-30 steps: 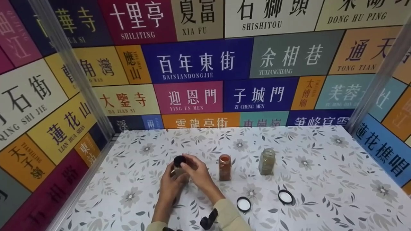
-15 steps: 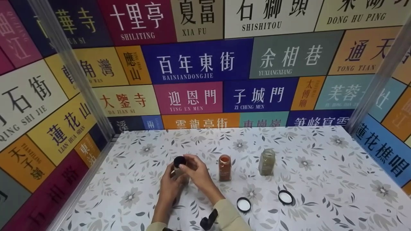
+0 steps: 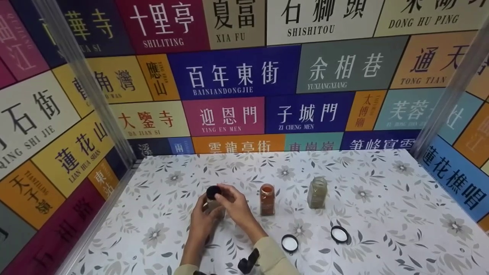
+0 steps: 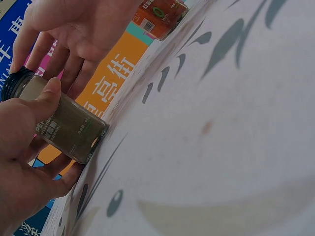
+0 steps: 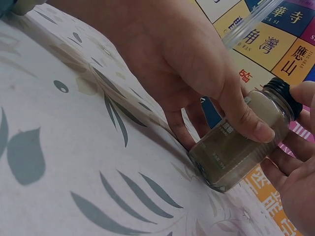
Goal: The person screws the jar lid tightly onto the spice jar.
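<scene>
My left hand (image 3: pixel 202 219) grips a glass spice jar (image 4: pixel 74 128) of grey-brown powder, thumb across its front and fingers round the far side. The jar stands upright on the table. On its mouth sits a black screw cap (image 3: pixel 213 192); my right hand (image 3: pixel 235 206) pinches that cap between thumb and fingers. In the right wrist view, the thumb (image 5: pixel 256 130) of my left hand presses against the jar's printed side. Right of my hands stands an uncapped jar of orange-red powder (image 3: pixel 267 200), and farther right an uncapped jar of grey-green powder (image 3: pixel 318 194).
Two loose black caps with white liners, a nearer cap (image 3: pixel 290 243) and a farther cap (image 3: pixel 340 235), lie liner up at the front right. A leaf-patterned cloth covers the table (image 3: pixel 153 206). Behind it rises a wall of coloured name panels (image 3: pixel 233 72).
</scene>
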`<state>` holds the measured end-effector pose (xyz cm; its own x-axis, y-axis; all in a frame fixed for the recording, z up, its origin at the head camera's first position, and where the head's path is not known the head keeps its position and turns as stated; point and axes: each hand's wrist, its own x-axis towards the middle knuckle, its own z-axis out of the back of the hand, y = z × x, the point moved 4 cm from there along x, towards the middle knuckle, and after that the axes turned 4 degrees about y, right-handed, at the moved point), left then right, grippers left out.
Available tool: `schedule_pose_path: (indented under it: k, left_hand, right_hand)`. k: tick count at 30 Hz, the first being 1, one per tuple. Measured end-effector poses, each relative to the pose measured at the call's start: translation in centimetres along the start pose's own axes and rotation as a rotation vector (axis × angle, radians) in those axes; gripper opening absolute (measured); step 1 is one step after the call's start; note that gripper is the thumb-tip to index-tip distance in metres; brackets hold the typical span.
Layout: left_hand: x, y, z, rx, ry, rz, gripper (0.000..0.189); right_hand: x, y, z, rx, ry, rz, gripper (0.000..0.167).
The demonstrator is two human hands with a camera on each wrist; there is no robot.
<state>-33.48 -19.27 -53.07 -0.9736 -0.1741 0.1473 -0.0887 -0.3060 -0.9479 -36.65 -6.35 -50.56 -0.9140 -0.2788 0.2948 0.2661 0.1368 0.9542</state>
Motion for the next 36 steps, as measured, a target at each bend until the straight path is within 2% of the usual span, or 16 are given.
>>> schedule_pose_path:
  k: [11,20,29,36]
  left_hand:
    - [-0.09,-0.13,-0.02,0.028,0.003,0.027,0.066]
    - [-0.02,-0.08,0.02,0.02,-0.008,0.015,0.065]
    - [-0.09,-0.2,-0.07,0.018,-0.004,0.017,0.066]
    - [-0.2,-0.32,0.04,0.038,0.014,0.003,0.065]
  right_hand:
    - [0.09,-0.22,0.03,0.014,-0.021,-0.004,0.038]
    - [0.03,0.01,0.02,0.019,0.015,-0.018,0.047]
    - [0.04,-0.04,0.13,-0.032,0.022,0.007,0.042]
    - [0.11,-0.31,0.1,-0.001,0.014,-0.015,0.041]
